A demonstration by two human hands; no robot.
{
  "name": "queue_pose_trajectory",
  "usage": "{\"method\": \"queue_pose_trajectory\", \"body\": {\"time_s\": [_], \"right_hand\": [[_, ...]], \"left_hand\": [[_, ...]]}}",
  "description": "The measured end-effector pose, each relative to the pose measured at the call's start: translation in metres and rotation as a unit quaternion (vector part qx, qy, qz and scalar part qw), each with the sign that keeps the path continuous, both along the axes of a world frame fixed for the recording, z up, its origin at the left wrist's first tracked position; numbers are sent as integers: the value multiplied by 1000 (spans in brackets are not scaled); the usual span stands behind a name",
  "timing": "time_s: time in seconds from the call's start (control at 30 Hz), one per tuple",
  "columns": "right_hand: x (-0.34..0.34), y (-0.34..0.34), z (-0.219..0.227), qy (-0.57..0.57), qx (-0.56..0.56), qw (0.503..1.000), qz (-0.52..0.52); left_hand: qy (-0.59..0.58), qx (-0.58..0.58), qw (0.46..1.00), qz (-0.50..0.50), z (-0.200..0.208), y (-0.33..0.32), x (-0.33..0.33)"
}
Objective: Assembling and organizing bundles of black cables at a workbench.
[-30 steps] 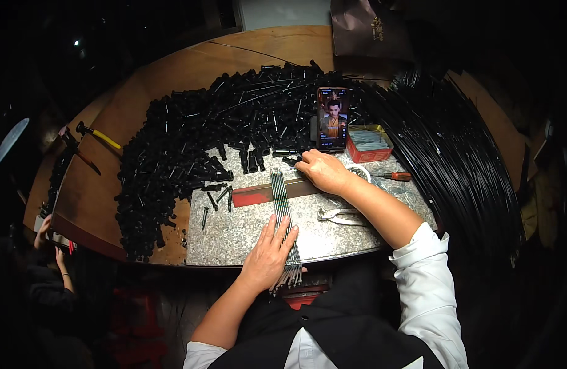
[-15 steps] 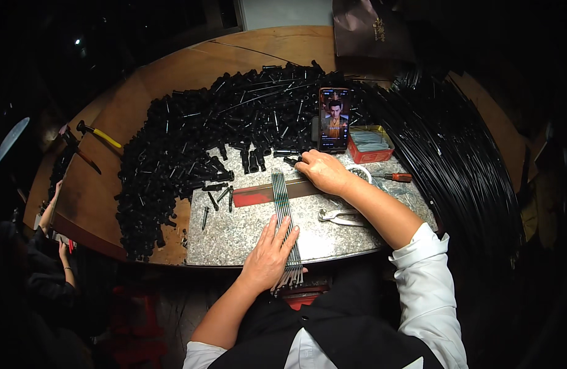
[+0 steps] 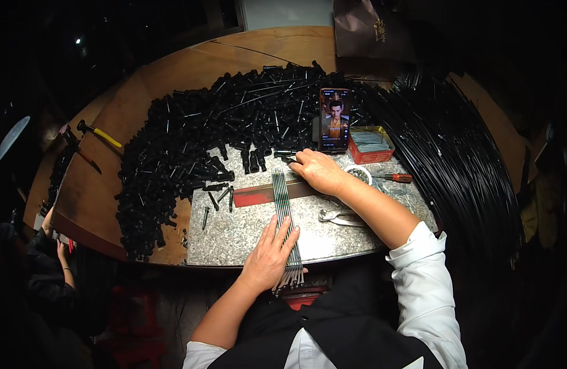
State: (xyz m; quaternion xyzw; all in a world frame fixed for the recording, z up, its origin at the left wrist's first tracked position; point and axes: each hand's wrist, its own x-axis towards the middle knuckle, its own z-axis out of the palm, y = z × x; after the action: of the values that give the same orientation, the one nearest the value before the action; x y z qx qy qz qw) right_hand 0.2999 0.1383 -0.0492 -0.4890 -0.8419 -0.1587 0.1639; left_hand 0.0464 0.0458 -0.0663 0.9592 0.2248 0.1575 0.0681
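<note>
My left hand (image 3: 270, 255) lies flat with its fingers stretched over a row of thin metal rods (image 3: 281, 200) side by side. The rods cross a flat dark bar with a red end (image 3: 249, 197), and their near ends reach past the front edge of the grey speckled slab (image 3: 234, 230). Farther up, my right hand (image 3: 323, 172) has curled fingers at the far edge of the slab, its fingertips against small black tubular parts (image 3: 287, 160). What lies between those fingers is hidden.
Black tubular parts (image 3: 172, 141) form a large heap behind and left. Long black rods or cables (image 3: 455, 154) fan out on the right. Near my right arm are a phone (image 3: 335, 120), a red tin (image 3: 371, 144), pincers (image 3: 342, 218) and a screwdriver (image 3: 399, 178). A hammer (image 3: 100, 133) lies far left.
My right hand has shifted slightly left at the black parts, and its forearm has moved a little with it. The left hand and the rods have stayed in place.
</note>
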Motion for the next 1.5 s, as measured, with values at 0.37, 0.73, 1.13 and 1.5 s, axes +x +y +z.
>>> {"method": "queue_pose_trajectory", "body": {"time_s": [0.37,0.73,1.13,1.5], "right_hand": [[-2,1,0,9,10,1000,4],[-12,6,3,24,16,999,34],[60,-13,38,39,94,986,-129],[165,-11,21,-10,-146,917,-370]], "left_hand": [[1,5,1000,-1,3,0,0],[6,1,1000,-1,-1,0,0],[-10,-5,1000,-1,-6,4,-5],[-10,69,998,-8,-19,7,-4]]}}
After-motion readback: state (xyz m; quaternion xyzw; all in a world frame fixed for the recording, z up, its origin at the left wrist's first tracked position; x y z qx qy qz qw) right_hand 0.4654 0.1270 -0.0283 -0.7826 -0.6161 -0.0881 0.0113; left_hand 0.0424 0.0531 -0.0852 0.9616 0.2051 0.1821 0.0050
